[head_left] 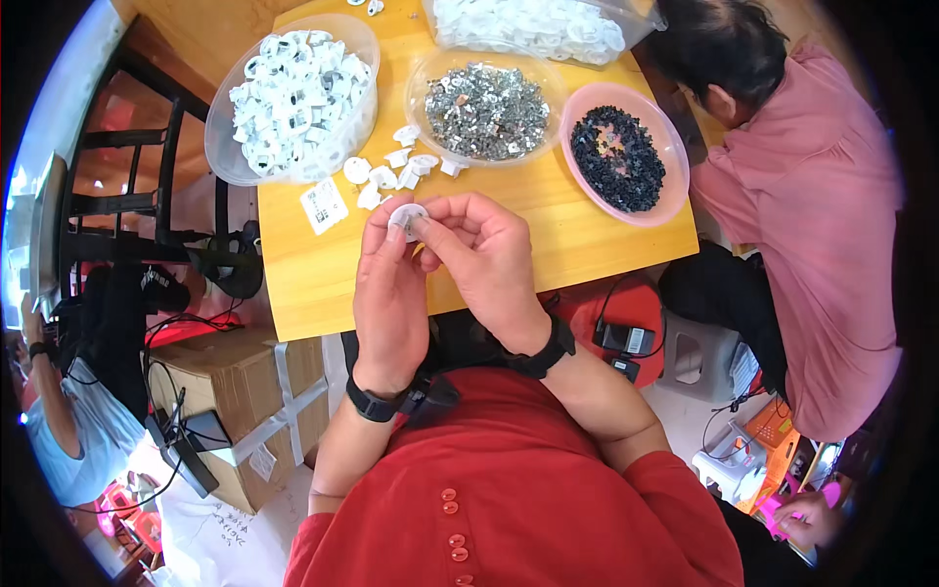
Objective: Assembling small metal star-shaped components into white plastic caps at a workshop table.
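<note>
Risking a drop here: pinching such a tiny white part point(406, 219) by its rim alone, up in the air, so one slip of a fingertip and off rolling across the yellow table point(548, 210) or down to the floor. Maybe mixing it in with the loose white parts point(391, 174) lying just past the fingertips, too. Holding the part with both hands, right between them, above the near edge of the table. Curling the left hand point(389, 293) around it from the left, thumb and first finger nearly closed, gripping its edge. Bending the right hand point(484, 256) in from the other side, fingers point(460, 210) close together, thumb tip pressing on the face of the part. Hard telling whether something small is going in under that thumb. Sitting farther out beyond the fingers: a clear bowl of white parts point(293, 98), a clear bowl of shiny metal bits point(486, 110), and a pink bowl of black bits point(618, 157). Sitting to the right, another person in a pink shirt point(822, 215).
</note>
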A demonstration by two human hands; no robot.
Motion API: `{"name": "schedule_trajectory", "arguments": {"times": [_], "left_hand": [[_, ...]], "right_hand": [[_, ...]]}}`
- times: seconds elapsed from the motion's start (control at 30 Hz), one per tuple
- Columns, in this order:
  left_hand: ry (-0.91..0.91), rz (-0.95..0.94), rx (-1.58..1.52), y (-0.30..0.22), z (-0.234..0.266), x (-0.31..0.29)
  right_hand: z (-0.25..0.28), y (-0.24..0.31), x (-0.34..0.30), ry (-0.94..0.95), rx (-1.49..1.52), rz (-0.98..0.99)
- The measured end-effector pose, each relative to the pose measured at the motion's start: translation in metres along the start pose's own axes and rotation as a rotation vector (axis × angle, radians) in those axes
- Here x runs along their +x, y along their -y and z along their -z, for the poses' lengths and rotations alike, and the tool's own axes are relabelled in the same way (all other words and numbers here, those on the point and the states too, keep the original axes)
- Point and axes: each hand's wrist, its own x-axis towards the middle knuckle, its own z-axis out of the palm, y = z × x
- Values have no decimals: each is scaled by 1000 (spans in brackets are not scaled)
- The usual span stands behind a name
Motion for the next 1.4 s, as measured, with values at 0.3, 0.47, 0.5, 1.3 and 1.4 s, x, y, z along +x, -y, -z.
{"name": "schedule_trajectory", "arguments": {"times": [0.3, 0.47, 0.5, 1.3, 1.4], "left_hand": [[-92, -20, -195, 1, -4, 5], [-161, -32, -180, 4, -8, 6], [-163, -32, -180, 4, -7, 6], [-174, -144, 170, -8, -10, 7], [-167, -135, 188, -8, -7, 7]], "right_hand": [[-7, -16, 3, -47, -49, 154], [-9, -17, -1, -73, -175, 182], [-9, -17, -1, -72, -175, 181], [-12, -12, -2, -47, -86, 216], [-14, -13, -5, -75, -197, 292]]}}
